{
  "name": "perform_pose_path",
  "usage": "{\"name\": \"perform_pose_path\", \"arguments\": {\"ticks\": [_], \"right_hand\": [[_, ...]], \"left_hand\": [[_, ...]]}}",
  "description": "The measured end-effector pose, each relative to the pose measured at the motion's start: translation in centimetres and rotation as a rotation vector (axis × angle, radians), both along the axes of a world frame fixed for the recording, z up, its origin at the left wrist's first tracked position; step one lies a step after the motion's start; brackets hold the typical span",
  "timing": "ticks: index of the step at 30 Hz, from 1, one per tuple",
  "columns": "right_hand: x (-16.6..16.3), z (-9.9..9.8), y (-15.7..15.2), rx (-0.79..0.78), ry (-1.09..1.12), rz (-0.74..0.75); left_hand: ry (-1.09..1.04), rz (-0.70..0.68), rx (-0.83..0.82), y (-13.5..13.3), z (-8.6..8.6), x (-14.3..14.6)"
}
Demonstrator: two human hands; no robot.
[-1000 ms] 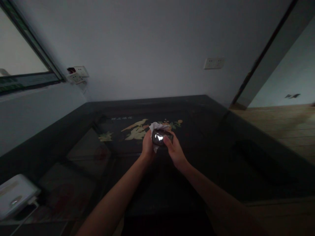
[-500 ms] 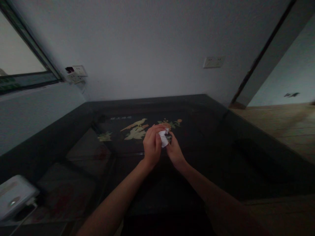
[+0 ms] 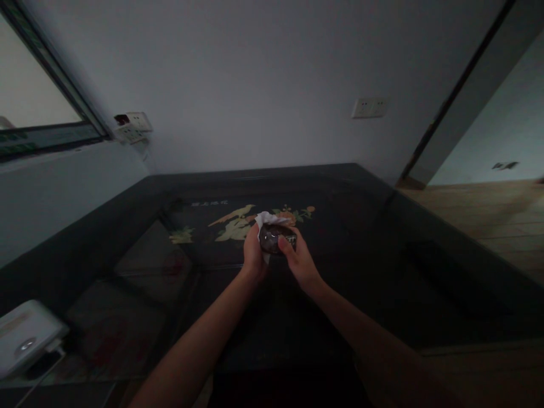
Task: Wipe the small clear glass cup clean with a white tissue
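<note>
A small, dark, shiny rounded object [image 3: 270, 238] is held between my two hands above the table. Pale markings show at its right end; its exact kind I cannot make out. My right hand [image 3: 302, 262] grips that end, thumb pressed on the near face. A crumpled white tissue [image 3: 266, 217] wraps the object's far and left sides. My left hand [image 3: 254, 254] is closed around the tissue, cupping the object's left side, with most of its fingers hidden behind. A bit of tissue also hangs below the left palm.
Beneath my hands is a dark glossy table [image 3: 340, 306] with a bird-and-flower picture [image 3: 233, 228]. A white device [image 3: 29, 334] with a cable stands at the near left. A long black object [image 3: 454, 277] lies at the right. Behind is a wall with sockets [image 3: 370, 107].
My left hand and the tissue have shifted from over the object to its far left side, uncovering its dark shiny face. My right thumb now lies across the front.
</note>
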State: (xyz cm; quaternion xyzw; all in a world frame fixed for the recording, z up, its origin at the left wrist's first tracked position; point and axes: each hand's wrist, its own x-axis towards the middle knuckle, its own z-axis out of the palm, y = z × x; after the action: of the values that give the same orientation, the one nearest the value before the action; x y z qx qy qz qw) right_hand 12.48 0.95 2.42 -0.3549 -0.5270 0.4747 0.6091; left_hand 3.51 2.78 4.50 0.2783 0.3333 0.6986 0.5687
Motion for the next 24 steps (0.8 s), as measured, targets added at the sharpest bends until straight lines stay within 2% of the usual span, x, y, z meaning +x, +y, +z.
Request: {"name": "perform_pose_path", "arguments": {"ticks": [3,9,11,13,15,17,21,24], "right_hand": [[-0.1,0.0,0.0,-0.005,0.006,0.011],[-0.1,-0.2,0.1,0.043,0.035,-0.012],[-0.1,-0.3,0.2,0.034,0.020,-0.025],[-0.1,-0.4,0.3,0.007,0.010,-0.030],[-0.2,-0.4,0.3,-0.006,0.027,-0.027],[-0.3,-0.3,0.2,-0.015,0.063,-0.024],[-0.2,-0.1,-0.1,-0.037,0.053,-0.024],[-0.1,0.1,-0.1,0.002,0.031,-0.022]], "left_hand": [[0.156,0.080,0.098,-0.4,-0.1,-0.1],[0.820,0.316,0.574,-1.7,-0.5,-0.4],[0.975,0.372,0.729,-1.8,-0.6,-0.4],[1.043,0.400,0.803,-1.7,-0.6,-0.5],[1.003,0.388,0.763,-1.6,-0.6,-0.5],[0.870,0.326,0.639,-1.4,-0.7,-0.5],[0.457,0.141,0.308,-0.6,-0.8,-0.4],[0.132,0.044,0.103,0.1,-0.8,-0.3]]}}
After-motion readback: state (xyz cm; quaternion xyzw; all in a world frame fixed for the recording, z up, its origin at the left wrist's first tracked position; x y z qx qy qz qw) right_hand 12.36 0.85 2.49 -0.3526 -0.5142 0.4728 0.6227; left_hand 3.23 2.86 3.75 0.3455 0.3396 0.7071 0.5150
